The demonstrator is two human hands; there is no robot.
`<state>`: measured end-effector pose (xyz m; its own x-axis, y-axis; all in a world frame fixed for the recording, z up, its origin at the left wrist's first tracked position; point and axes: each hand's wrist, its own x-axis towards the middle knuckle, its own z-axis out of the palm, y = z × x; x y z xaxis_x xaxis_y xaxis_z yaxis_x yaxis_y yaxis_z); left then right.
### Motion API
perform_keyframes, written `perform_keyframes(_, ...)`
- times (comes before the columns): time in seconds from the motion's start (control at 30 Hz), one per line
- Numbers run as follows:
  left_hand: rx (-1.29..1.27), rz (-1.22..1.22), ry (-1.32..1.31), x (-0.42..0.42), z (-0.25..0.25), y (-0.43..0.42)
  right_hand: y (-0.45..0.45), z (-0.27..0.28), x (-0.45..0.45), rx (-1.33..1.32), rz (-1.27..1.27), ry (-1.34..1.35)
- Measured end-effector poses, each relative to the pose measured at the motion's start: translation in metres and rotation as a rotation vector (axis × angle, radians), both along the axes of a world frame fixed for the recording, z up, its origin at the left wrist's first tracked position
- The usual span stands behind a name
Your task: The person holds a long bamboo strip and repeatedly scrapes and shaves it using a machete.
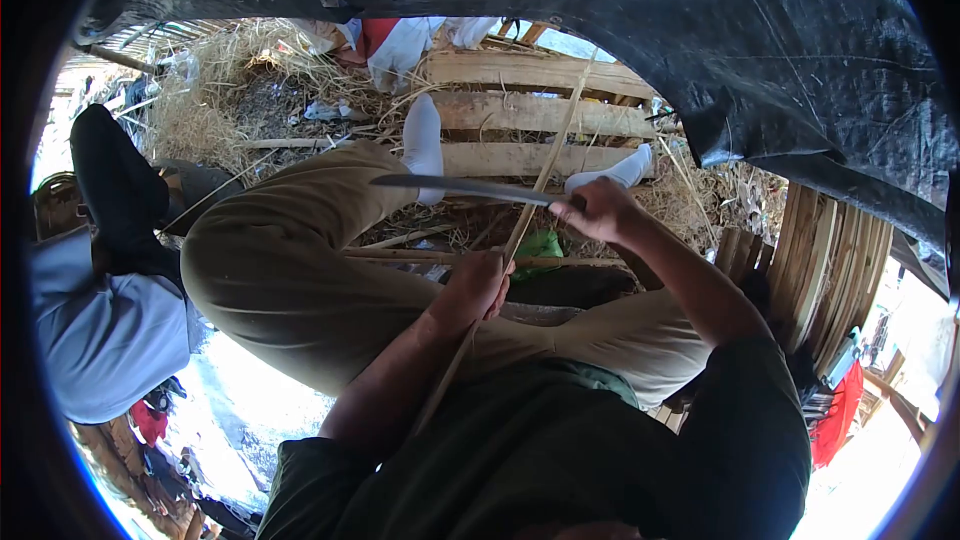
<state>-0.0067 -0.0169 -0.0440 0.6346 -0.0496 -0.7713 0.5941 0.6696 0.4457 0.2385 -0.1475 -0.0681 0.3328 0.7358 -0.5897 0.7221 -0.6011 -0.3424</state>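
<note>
My left hand is wrapped round a long, thin wooden strip, which runs from beside my body up toward the planks. In my right hand is the handle of a long-bladed knife, its dark blade pointing left. The blade crosses the strip just above my left hand; whether its edge touches the wood I cannot tell. Between my legs, below the blade, lies a piece of green plastic. My fingers hide the knife's grip and part of the strip.
Wooden planks lie in front of my feet, with straw to the left. A black plastic sheet hangs overhead and to the right. Another person's leg is close on the left. Wooden slats stand at the right.
</note>
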Motion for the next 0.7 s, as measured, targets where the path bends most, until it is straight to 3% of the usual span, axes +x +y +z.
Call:
perform_keyframes(0.1, -0.063, -0.001, -0.004, 0.004, 0.020, 0.007, -0.006, -0.045, 0.064, -0.018, -0.253, -0.165)
perform_keyframes(0.2, -0.151, -0.030, 0.051, 0.010, 0.022, 0.010, -0.001, -0.060, 0.107, -0.082, -0.322, -0.260)
perform_keyframes(0.33, -0.230, -0.017, 0.095, -0.001, 0.021, 0.014, 0.015, -0.029, 0.083, -0.132, -0.079, -0.067)
perform_keyframes(0.47, -0.196, -0.029, 0.125, 0.005, 0.031, 0.012, 0.002, -0.048, 0.086, 0.127, 0.190, 0.002)
perform_keyframes(0.6, -0.197, -0.027, 0.128, 0.006, 0.037, 0.011, 0.005, -0.099, 0.139, -0.005, -0.394, -0.432)
perform_keyframes(0.7, -0.179, -0.052, 0.104, 0.003, 0.036, 0.010, 0.013, -0.099, 0.143, -0.066, -0.349, -0.390)
